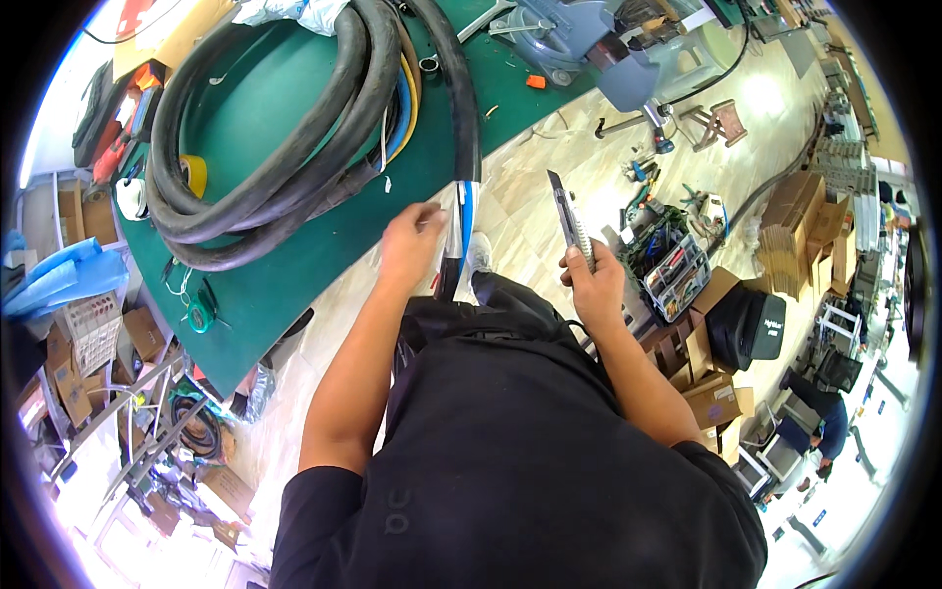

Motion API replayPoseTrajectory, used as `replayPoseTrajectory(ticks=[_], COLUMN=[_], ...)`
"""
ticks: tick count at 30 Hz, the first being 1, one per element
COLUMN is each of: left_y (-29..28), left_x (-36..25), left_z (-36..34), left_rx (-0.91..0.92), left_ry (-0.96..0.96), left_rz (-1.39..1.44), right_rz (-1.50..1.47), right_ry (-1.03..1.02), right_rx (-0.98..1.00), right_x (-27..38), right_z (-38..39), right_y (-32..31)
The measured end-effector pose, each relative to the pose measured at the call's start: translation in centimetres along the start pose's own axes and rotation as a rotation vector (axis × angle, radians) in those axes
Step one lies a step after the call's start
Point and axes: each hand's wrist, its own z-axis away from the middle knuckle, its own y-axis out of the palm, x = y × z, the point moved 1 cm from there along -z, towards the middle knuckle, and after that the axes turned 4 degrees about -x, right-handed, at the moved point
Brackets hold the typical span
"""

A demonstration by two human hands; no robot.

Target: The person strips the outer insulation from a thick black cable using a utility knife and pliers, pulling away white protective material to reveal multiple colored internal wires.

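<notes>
A thick black cable (459, 108) runs down off the table toward my waist. Its sheath is cut away over a short stretch, where a blue inner wire (467, 211) and a pale, whitish layer show. My left hand (410, 240) is just left of this bared stretch, fingers bent toward it and slightly blurred; whether they pinch anything is unclear. To the right of the cable, my right hand (593, 280) is closed around a utility knife (570, 214). The knife's blade is out and points up and away from me, apart from the cable.
Coils of black cable (265, 177) lie on the green table (255, 319), beside yellow tape (194, 175) and a green tape measure (201, 312). A tool case (677, 275), cardboard boxes (716, 401) and a small folding stool (724, 123) stand on the floor at right. Another person (832, 432) is far right.
</notes>
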Motion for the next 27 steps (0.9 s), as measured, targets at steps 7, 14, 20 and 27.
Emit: replayPoseTrajectory(ticks=[7,14,20,27], left_y=[3.1,1.9,2.2,2.6], left_x=[-2.2,-3.2,-2.7,-3.0], left_z=[-0.3,-1.7,-1.5,-1.1], left_rx=[-0.12,-0.071,-0.129,-0.115], left_ry=[-0.005,0.089,0.29,0.246], left_rz=[-0.062,-0.075,-0.186,-0.168], right_rz=[-0.01,-0.03,-0.018,-0.031], right_ry=[-0.008,0.02,0.015,0.003], right_rx=[0.019,-0.019,-0.049,-0.077], right_x=[1.4,1.4,1.5,1.7], right_z=[-2.0,-0.4,1.0,2.4], right_y=[-0.7,-0.2,0.6,1.6])
